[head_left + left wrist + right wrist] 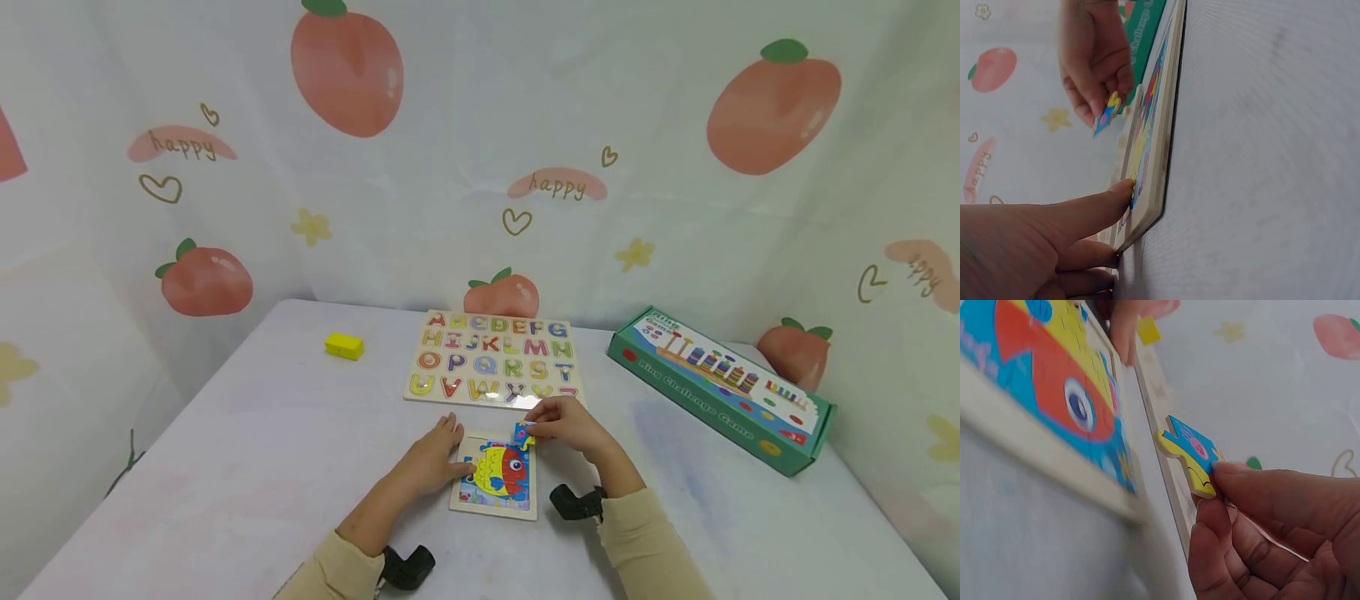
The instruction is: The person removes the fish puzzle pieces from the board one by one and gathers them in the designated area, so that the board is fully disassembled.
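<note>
Head view: tabletop point(225, 467) passable lower left, up to yellow block point(344, 347) left of centre. Left hand point(429, 460) blocks fish puzzle's point(495, 477) left side; alphabet board point(495, 353) blocks behind it. Lane right of board, bounded by green box point(720, 392); right hand point(570, 425) at near end.

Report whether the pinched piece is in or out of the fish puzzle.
Out: both wrist views show the piece held up by the right grip, apart from the fish puzzle.

From my remote seat I see a white counter point(225, 467) bearing a yellow block point(344, 347) at back left, a letter board point(495, 355) near the rear edge, a green box point(720, 392) angled at right, and a fish puzzle point(497, 477) before the board.
</note>
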### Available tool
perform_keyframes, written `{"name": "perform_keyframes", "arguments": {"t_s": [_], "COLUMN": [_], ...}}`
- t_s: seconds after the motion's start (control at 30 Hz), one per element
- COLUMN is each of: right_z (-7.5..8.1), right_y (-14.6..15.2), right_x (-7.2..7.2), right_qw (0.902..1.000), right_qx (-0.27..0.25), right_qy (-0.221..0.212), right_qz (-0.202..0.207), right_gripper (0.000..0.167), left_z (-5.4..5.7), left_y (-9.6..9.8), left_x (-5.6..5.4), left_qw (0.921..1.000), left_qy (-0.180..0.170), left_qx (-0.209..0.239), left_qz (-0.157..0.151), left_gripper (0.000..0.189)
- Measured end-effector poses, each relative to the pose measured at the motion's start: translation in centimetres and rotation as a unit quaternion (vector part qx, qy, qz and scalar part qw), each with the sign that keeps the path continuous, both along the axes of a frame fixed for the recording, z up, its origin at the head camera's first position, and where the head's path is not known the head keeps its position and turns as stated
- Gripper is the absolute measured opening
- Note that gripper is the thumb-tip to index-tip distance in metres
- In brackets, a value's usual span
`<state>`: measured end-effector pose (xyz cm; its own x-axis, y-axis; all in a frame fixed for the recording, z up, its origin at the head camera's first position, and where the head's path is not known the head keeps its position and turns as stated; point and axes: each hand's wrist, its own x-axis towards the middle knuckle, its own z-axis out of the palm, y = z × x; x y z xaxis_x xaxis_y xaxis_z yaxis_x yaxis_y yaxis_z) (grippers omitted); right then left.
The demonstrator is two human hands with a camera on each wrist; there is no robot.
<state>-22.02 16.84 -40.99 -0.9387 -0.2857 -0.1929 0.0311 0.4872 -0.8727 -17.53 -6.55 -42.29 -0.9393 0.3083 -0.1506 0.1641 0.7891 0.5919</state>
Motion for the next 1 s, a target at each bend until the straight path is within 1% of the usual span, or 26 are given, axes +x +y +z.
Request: {"name": "perform_keyframes", "arguments": {"t_s": [0.23,0.43,0.6,0.8,1.0], "right_z": [-0.4,-0.8,-1.1,-1.2,-1.2], "right_y": [3.2,4.7,5.3,5.1,4.7], "right_x": [0.1,0.1,-0.2,-0.1,0.0], "right_qw": [0.9994,0.9982,0.9980,0.9977,0.9963], "right_qx": [0.020,0.032,0.036,0.040,0.063], "right_qy": [-0.007,-0.023,-0.022,-0.016,0.007], "right_qz": [-0.029,-0.046,-0.048,-0.052,-0.057], "right_gripper": [0.021,0.022,0.022,0.019,0.014], "left_z": [0.0,0.2,0.1,0.2,0.2], "left_y": [0.0,-0.2,-0.3,-0.3,-0.3], "left_x": [0.0,0.3,0.4,0.4,0.4], "left_qw": [1.0000,0.9998,0.9998,0.9998,0.9997], "left_qy": [0.000,-0.005,-0.004,-0.003,0.002], "left_qx": [0.002,0.017,0.011,0.010,0.015], "left_qz": [0.003,-0.010,-0.015,-0.016,-0.017], "left_gripper": [0.068,0.074,0.078,0.079,0.078]}}
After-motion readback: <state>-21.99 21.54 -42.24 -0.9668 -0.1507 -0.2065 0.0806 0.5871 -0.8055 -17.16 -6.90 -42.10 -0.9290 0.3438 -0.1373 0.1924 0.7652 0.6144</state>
